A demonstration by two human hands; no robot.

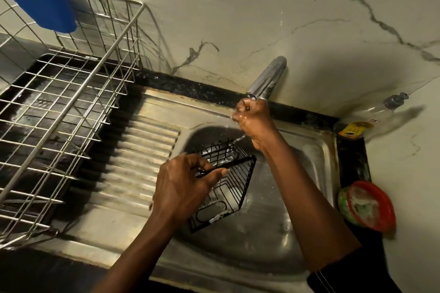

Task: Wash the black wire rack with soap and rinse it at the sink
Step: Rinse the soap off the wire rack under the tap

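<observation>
The left hand [188, 183] gripped the black wire rack [228, 188] by its rim, tilted over the sink [309, 150]. The right hand [253, 118] curled round the mouth of the tap [269, 76] (water ran down). Turning the rack slowly would probably rinse every wire.

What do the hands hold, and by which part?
The left hand pinches the black wire rack by its top rim; right hand grips the tap at its end.
</observation>
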